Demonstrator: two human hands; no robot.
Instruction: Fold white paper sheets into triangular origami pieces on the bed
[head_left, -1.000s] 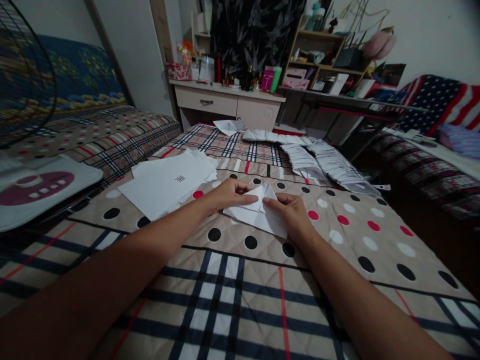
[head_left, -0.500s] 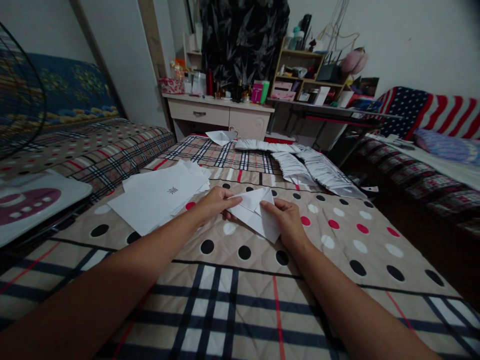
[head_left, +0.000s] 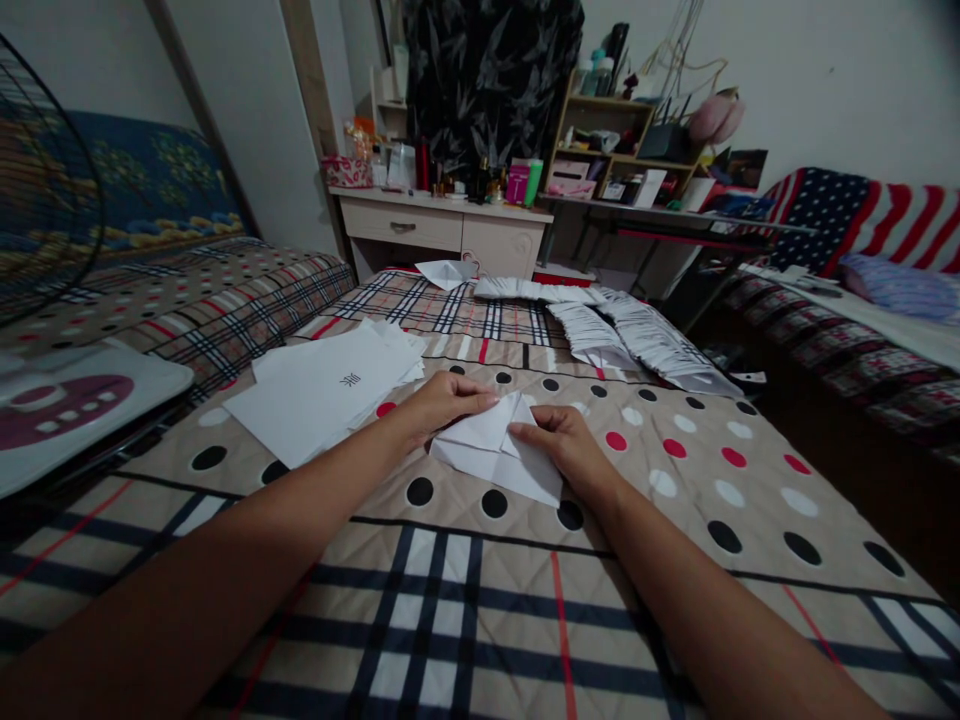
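A partly folded sheet of white paper lies on the quilted bedspread in front of me. My left hand pinches its upper left flap with closed fingers. My right hand presses on the right side of the fold, fingers curled onto the paper. A loose stack of plain white sheets sits just left of my left hand. Rows of finished folded papers lie fanned out farther back on the bed.
A single folded paper piece rests near the bed's far edge. A white fan base and fan cage stand at the left. A dresser with bottles and a cluttered shelf are behind. Another bed is at the right.
The folded paper was lifted off the bedspread half a second ago and now lies flat again, a little nearer to me. Both hands stayed on it.
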